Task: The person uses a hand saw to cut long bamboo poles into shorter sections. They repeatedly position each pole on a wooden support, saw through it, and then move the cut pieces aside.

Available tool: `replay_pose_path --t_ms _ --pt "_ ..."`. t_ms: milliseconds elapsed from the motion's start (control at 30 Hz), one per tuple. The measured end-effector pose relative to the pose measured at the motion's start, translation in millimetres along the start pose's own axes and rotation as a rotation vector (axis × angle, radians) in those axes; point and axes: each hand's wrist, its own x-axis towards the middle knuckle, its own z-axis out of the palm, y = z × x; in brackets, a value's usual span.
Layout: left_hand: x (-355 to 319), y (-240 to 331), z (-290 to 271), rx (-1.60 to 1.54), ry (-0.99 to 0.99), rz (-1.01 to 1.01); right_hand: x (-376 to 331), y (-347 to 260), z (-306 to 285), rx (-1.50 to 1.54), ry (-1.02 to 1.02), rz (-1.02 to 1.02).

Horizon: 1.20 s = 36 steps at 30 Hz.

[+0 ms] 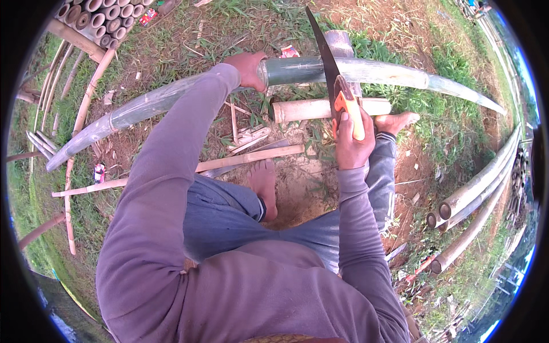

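A long green bamboo pole (294, 71) lies crosswise in front of me, bending toward both rims of the head view. My left hand (248, 70) is closed around it at a joint, left of the middle. In my right hand (353, 143) is a hand saw (327, 57) with an orange handle, its dark blade pointing away from me. The blade crosses the pole; I cannot tell whether its teeth have cut in. Under the pole, a thick bamboo support (339, 43) sticks out on the far side. My right foot presses on a short bamboo piece (309, 110).
Cut bamboo tubes (98, 22) are stacked at the far left. Several bamboo poles (466, 197) lie on the right. A split bamboo strip (251, 156) and offcuts (249, 137) lie by my bare left foot (263, 186). Grass and bare soil surround me, with scattered litter.
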Motion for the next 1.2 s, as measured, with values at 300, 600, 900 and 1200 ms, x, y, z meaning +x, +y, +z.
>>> replay_pose_path --t_ms 300,600,900,1200 --pt "-13.0 20.7 8.2 0.172 0.060 -0.039 6.6 -8.4 -4.2 0.190 -0.062 0.149" --pt "-19.4 43.6 46.2 0.329 0.360 -0.035 -7.2 8.8 -9.5 0.213 -0.082 0.133" --pt "-2.9 49.5 8.2 0.187 0.071 -0.052 -11.3 14.4 1.0 0.161 -0.008 0.100" --pt "2.9 32.7 10.6 0.145 0.061 -0.079 -116.8 -29.6 -80.9 0.299 -0.058 0.254"
